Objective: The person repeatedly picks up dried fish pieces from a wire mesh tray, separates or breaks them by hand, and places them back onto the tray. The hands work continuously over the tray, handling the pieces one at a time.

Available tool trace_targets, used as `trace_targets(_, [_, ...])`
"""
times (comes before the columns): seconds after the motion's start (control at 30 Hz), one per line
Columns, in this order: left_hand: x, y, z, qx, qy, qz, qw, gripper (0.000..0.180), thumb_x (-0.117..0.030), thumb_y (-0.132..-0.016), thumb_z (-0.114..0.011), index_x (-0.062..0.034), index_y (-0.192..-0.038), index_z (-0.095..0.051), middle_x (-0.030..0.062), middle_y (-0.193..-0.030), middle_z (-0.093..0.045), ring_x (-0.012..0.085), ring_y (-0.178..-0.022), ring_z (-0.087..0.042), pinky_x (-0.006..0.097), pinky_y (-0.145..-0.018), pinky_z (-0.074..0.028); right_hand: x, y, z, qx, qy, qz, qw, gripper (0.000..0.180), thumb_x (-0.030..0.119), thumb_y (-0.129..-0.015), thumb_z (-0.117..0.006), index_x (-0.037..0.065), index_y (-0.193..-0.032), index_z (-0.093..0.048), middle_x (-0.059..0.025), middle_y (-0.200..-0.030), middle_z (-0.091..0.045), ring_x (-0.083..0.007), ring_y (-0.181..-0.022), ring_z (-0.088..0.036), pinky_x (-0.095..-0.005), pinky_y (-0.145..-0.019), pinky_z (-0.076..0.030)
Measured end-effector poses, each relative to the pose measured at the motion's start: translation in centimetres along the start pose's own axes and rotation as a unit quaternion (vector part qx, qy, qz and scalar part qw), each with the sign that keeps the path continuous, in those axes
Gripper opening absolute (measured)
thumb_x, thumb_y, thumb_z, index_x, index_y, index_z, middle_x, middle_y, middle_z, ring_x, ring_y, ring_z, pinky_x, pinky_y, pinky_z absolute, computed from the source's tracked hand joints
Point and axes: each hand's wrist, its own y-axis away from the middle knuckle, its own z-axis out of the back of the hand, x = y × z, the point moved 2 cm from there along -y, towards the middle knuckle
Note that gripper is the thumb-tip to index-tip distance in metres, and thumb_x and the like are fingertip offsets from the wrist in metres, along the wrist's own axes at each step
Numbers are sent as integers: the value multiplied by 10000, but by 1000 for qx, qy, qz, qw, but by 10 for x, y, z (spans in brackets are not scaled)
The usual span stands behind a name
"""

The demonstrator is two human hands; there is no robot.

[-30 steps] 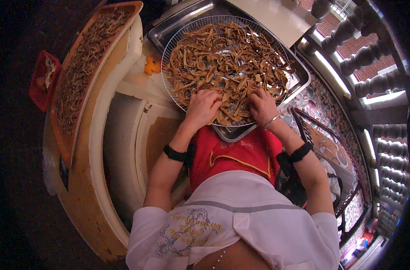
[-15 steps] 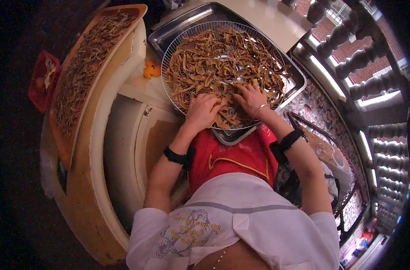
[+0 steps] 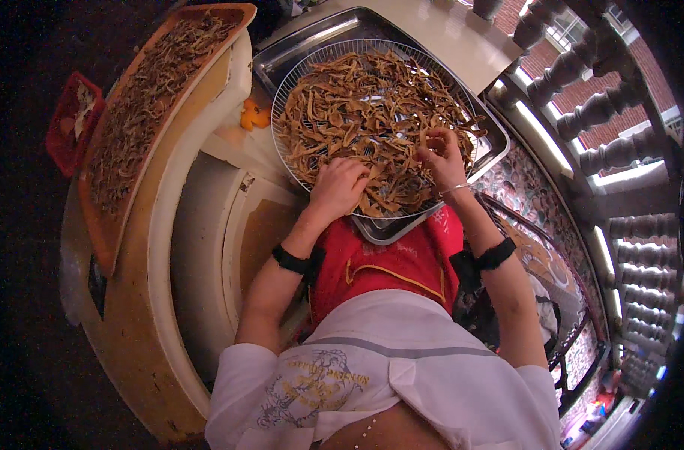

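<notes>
Brown, leathery strips (image 3: 342, 105), curled and wrinkled, lie beneath and beyond both my hands on a round wire rack (image 3: 280, 105) set over a shiny, rectangular metal tray (image 3: 297, 51). My left hand (image 3: 340, 184) rests bent-fingered on the near strips; my right hand (image 3: 441, 156) curls its fingers over others. Whether either grips a strip, I cannot tell. Well left of my left hand, an orange tray (image 3: 102, 234) holds thin, tangled shreds (image 3: 151, 105).
</notes>
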Motion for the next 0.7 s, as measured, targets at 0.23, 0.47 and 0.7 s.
trace_targets(0.23, [3, -10, 12, 24, 105, 32, 994, 224, -166, -815, -579, -33, -992, -607, 121, -1024, -607, 296, -1013, -545, 379, -870, -420, 4, 23, -16, 100, 27, -33, 994, 314, 46, -784, -647, 10, -1086, -567, -66, -931, -619, -148, -840, -586, -267, -728, -473])
trace_targets(0.47, [-36, -11, 31, -52, 186, 16, 981, 247, -161, -818, -595, -29, -1026, -602, 126, -1023, -613, 296, -981, -564, 355, -860, -433, 5, 30, -16, 229, 93, -19, 969, 191, 68, -828, -616, 34, -1010, -571, -7, -860, -582, -94, -771, -549, -237, -693, -462])
trace_targets(0.7, [-42, -9, 18, -15, 229, 5, 973, 133, -130, -787, -611, -37, -879, -589, 131, -834, -612, 309, -811, -590, 385, -710, -458, 3, 40, -9, 254, 165, -7, 953, 101, 49, -861, -561, 51, -932, -490, -3, -797, -503, -86, -716, -486, -231, -599, -417])
